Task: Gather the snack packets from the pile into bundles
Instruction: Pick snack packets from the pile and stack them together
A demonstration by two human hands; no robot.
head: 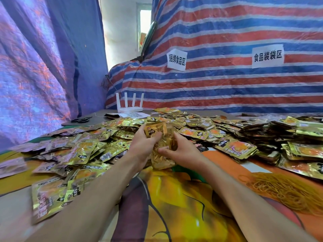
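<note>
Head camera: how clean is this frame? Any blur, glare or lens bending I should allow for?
Head view: motion blur smears the loose packets at the frame's lower left and softens the bundle gripped by the left hand and right hand; gold foil glares across the pile; the wide lens bows the striped tarp; the window is blown out.

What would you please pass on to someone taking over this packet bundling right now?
Left hand and right hand: both grip one upright stack of packets above the printed cloth.
Loose pile spreads to the left and behind; rubber bands lie at near right.
Done: stacked packets at right look like bundles; bands on them cannot be seen.
Left: band the held stack if it is not yet banded, then gather more; much of the pile is unbundled.
</note>
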